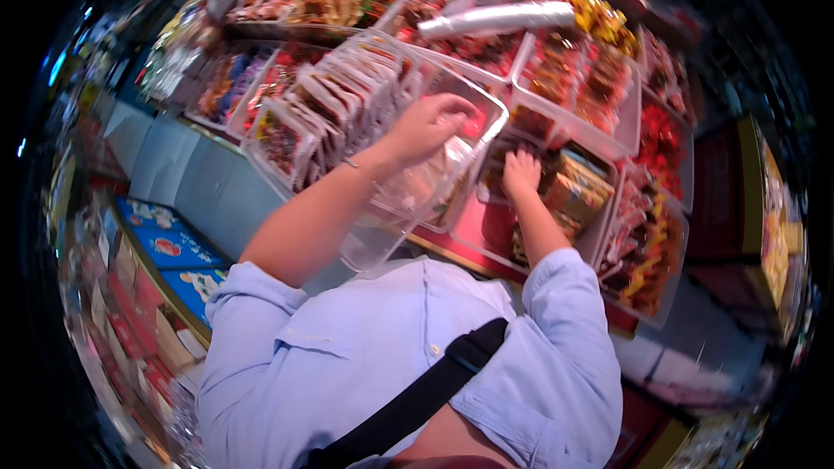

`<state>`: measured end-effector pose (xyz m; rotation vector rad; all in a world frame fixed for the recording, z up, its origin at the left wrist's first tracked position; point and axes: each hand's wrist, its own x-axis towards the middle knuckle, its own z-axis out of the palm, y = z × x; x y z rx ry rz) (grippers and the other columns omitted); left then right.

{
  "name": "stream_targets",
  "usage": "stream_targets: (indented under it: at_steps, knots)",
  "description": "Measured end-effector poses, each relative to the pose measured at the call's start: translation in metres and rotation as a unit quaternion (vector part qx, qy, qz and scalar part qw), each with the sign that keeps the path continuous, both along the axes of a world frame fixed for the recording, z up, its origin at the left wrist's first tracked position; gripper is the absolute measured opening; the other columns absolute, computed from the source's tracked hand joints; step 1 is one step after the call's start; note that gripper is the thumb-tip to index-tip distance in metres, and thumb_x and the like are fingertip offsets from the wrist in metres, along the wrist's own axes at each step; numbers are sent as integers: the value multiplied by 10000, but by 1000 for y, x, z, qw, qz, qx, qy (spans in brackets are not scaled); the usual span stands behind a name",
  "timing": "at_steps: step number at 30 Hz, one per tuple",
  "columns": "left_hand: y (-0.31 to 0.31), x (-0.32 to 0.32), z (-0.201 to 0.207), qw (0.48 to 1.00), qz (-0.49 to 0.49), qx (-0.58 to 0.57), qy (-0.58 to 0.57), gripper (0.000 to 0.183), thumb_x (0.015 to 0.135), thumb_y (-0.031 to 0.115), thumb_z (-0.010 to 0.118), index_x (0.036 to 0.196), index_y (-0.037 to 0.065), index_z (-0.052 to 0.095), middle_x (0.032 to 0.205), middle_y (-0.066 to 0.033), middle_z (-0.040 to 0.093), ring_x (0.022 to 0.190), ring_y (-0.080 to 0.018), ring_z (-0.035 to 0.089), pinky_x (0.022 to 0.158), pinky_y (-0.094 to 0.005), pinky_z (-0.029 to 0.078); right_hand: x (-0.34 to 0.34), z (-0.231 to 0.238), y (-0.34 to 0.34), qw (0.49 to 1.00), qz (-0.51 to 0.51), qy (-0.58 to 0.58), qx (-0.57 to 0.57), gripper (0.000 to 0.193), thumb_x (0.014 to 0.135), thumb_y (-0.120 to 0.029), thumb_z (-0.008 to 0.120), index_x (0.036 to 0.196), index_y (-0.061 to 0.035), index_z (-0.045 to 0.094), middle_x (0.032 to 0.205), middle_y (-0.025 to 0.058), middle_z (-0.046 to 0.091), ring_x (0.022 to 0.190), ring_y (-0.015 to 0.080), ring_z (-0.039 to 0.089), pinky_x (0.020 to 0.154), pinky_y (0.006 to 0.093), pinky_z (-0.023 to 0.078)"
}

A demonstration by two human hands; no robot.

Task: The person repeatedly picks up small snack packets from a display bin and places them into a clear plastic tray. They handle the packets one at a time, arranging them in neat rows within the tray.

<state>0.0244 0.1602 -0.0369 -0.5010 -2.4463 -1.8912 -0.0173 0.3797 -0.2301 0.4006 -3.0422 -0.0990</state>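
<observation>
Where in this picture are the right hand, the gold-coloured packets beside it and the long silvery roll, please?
Right hand (522, 174): head view, on the back of the hand.
Gold-coloured packets (580, 193): head view, on the upper surface of one packet.
Long silvery roll (496, 20): head view, midway along its side.

The person wears a pale blue button-front shirt (373, 382), its sleeves (261, 291) turned up into loose folds at the elbows. A small light button (434, 349) shows on the front, near a stitched pocket flap (317, 343). A wide black strap (400, 408) with a dark slider (472, 349) crosses the chest diagonally. Above the left hand (427, 128), the wrist carries a thin band (351, 162), possibly metal, though blur makes that uncertain.
</observation>
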Motion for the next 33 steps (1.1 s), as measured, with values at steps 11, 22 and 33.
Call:
stream_targets:
  at_steps: [11, 22, 33]
  knots:
    - [-1, 3, 17, 993, 29, -85, 71, 246, 792, 173, 467, 948, 3, 554, 894, -131, 584, 852, -231, 551, 765, -315, 417, 13, -19, 5, 998, 41, 17, 53, 201, 738, -201, 455, 904, -91, 482, 1208, 107, 406, 1140, 247, 349, 844, 392, 322]
    - [1, 0, 9, 996, 14, -82, 41, 341, 782, 207, 525, 1053, 2, 496, 979, -141, 553, 948, -225, 513, 811, -314, 398, -16, 63, 42, 848, -17, -105, -519, 231, 785, -165, 569, 906, 22, 510, 768, 76, 567, 735, 181, 556, 668, 301, 448]
    - [1, 4, 18, 951, -10, 299, -81, 272, 844, 161, 490, 1042, -25, 490, 915, -72, 575, 817, -143, 562, 744, -269, 461, 5, 185, -55, 593, 164, -124, -778, 263, 896, -244, 398, 968, -10, 494, 786, -19, 513, 640, 34, 429, 564, 166, 355]
